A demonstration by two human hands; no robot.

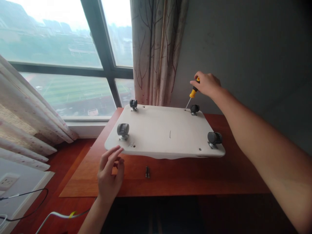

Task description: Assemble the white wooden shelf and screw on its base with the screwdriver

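A white board (156, 128) with rounded corners lies on the wooden table, a black caster (123, 130) fixed near each corner, wheels up. My right hand (207, 84) is closed around the handle of a yellow and black screwdriver (192, 93). Its tip meets a hole at the board's far edge, just left of the far right caster (194, 109). At the near left corner, my left hand (110, 172) has its fingers apart, fingertips at the board's edge. A few screws (147, 172) lie together on the table in front of the board.
The wooden table (85, 182) ends at a front edge near me. Behind it stand a patterned curtain (156, 52) and a grey wall (243, 48). A window is at the left. Cables (57, 214) run across the lower left, near a wall socket (8, 182).
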